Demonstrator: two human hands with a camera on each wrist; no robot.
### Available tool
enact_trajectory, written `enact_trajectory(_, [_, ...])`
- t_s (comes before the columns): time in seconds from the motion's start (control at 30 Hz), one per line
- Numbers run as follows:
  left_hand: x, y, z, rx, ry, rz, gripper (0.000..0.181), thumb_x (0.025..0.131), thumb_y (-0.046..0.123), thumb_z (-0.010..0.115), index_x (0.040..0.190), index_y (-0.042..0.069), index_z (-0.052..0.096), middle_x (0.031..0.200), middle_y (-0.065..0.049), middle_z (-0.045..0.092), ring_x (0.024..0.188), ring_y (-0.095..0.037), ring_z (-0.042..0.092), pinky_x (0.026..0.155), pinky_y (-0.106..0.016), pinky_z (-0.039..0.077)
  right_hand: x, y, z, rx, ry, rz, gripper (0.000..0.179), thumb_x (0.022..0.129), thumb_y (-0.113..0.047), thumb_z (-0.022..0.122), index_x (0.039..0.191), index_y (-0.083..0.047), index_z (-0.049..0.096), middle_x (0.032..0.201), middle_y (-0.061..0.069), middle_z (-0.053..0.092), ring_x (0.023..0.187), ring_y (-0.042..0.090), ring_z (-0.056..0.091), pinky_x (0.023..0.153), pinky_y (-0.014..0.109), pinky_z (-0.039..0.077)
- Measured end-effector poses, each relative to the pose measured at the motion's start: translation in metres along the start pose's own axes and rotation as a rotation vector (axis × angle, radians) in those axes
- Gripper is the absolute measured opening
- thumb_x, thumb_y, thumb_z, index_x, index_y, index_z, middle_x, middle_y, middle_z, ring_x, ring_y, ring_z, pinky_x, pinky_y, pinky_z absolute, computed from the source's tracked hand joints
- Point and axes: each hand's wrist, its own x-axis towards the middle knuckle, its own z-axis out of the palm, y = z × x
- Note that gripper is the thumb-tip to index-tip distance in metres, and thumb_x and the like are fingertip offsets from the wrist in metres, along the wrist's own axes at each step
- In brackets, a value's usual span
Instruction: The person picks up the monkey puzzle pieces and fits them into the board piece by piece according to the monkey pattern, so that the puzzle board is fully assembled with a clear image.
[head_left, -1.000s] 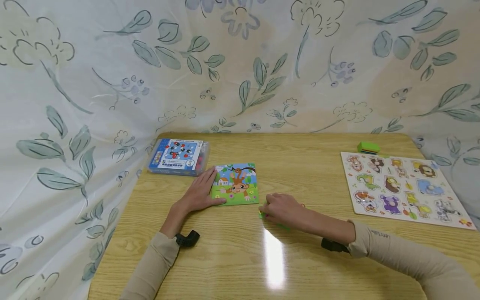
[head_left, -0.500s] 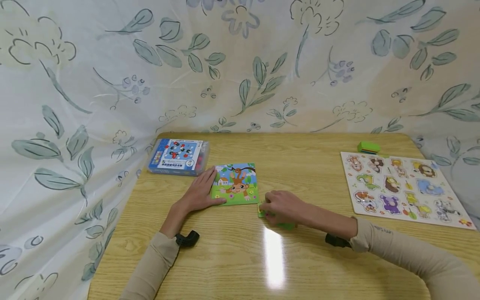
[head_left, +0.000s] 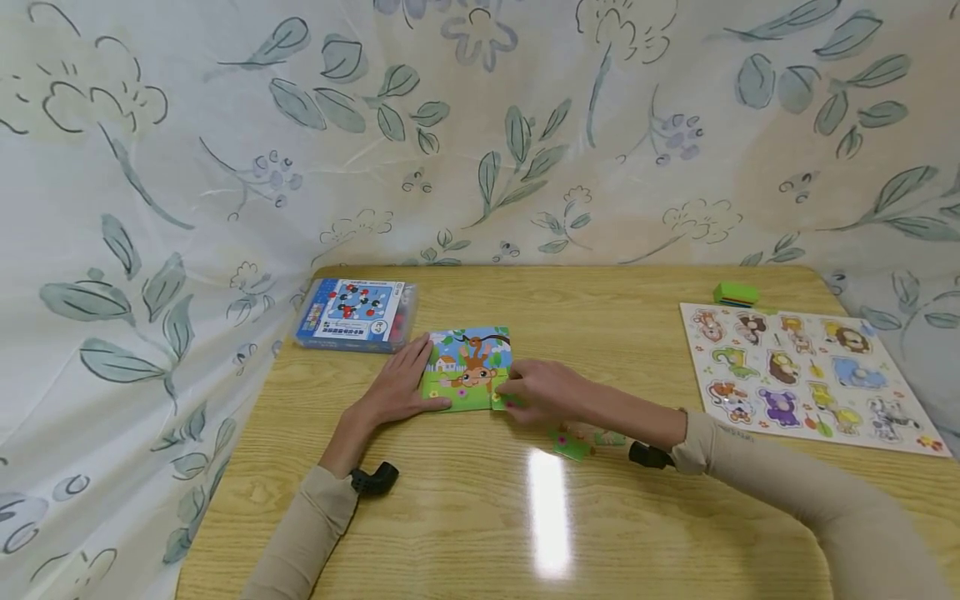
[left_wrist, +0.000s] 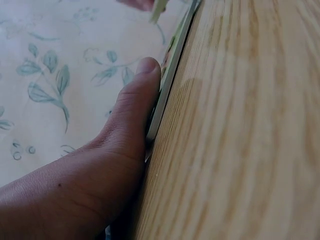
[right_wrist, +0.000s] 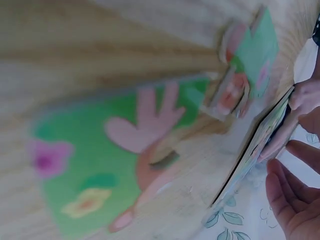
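A square monkey puzzle (head_left: pixel 467 367) lies on the table, its picture facing up. My left hand (head_left: pixel 397 387) rests along its left edge, the thumb (left_wrist: pixel 142 85) against the near edge. Over the puzzle's lower right corner, my right hand (head_left: pixel 546 392) pinches a small green puzzle piece (head_left: pixel 499 401); the left wrist view shows that piece (left_wrist: pixel 158 10) tilted above the puzzle. Its far part is hidden by the fingers. Loose puzzle pieces (head_left: pixel 572 446) lie below the right wrist. One green piece (right_wrist: pixel 85 170) with a pink paw and flowers looms large in the right wrist view.
A clear plastic case (head_left: pixel 356 312) with a molecule-model label stands at the back left. An animal peg puzzle board (head_left: pixel 806 367) lies at the right, a stack of green-topped blocks (head_left: pixel 736 294) behind it. A floral cloth (head_left: pixel 480 142) hangs behind the wooden table (head_left: pixel 450 517).
My right hand has moved left and up from the loose pieces to the puzzle's lower right corner, bringing a piece along. More loose pieces are now uncovered. The left hand has stayed put.
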Motion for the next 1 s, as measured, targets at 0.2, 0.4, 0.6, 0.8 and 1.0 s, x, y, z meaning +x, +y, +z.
enact_trajectory(0.2, [-0.001, 0.001, -0.002, -0.014, -0.021, -0.017, 0.113, 0.079, 0.072, 0.061, 0.157, 0.01, 0.008, 0.166, -0.007, 0.005, 0.153, -0.028, 0.008, 0.121, -0.052, 0.016, 0.025, 0.003, 0.004, 0.002, 0.034, -0.042, 0.014, 0.087, -0.026, 0.07, 0.098, -0.018, 0.075, 0.088, 0.001, 0.066, 0.074, 0.01, 0.059, 0.059, 0.018, 0.047])
enact_trajectory(0.4, [-0.002, 0.002, -0.003, -0.02, -0.03, -0.012, 0.116, 0.078, 0.073, 0.061, 0.157, 0.009, 0.007, 0.166, -0.008, 0.004, 0.153, -0.029, 0.008, 0.121, -0.052, 0.016, 0.052, 0.002, 0.007, -0.02, 0.03, -0.115, 0.013, 0.088, -0.027, 0.07, 0.093, -0.015, 0.073, 0.087, 0.001, 0.067, 0.076, 0.012, 0.062, 0.064, 0.02, 0.051])
enact_trajectory(0.6, [-0.001, 0.002, -0.003, -0.01, -0.022, 0.005, 0.117, 0.077, 0.069, 0.066, 0.157, 0.006, 0.007, 0.165, -0.01, 0.004, 0.153, -0.029, 0.008, 0.121, -0.053, 0.017, 0.071, 0.001, 0.013, -0.005, -0.026, -0.121, 0.017, 0.089, -0.03, 0.069, 0.094, -0.014, 0.074, 0.09, 0.001, 0.067, 0.076, 0.01, 0.062, 0.066, 0.02, 0.051])
enact_trajectory(0.8, [-0.001, 0.003, -0.006, -0.005, -0.024, 0.019, 0.116, 0.078, 0.067, 0.067, 0.156, 0.004, 0.009, 0.165, -0.012, 0.005, 0.152, -0.031, 0.008, 0.12, -0.054, 0.018, 0.086, 0.002, 0.017, 0.081, -0.112, -0.098, 0.018, 0.091, -0.03, 0.068, 0.095, -0.013, 0.072, 0.089, 0.002, 0.067, 0.078, 0.011, 0.061, 0.065, 0.021, 0.05])
enact_trajectory(1.0, [-0.002, 0.006, -0.009, -0.007, -0.043, 0.02, 0.117, 0.078, 0.068, 0.066, 0.156, 0.003, 0.009, 0.165, -0.013, 0.004, 0.152, -0.032, 0.008, 0.12, -0.054, 0.019, 0.097, 0.0, 0.018, 0.066, -0.224, -0.078, 0.026, 0.094, -0.033, 0.064, 0.105, -0.012, 0.073, 0.099, 0.003, 0.071, 0.087, 0.012, 0.064, 0.072, 0.021, 0.052])
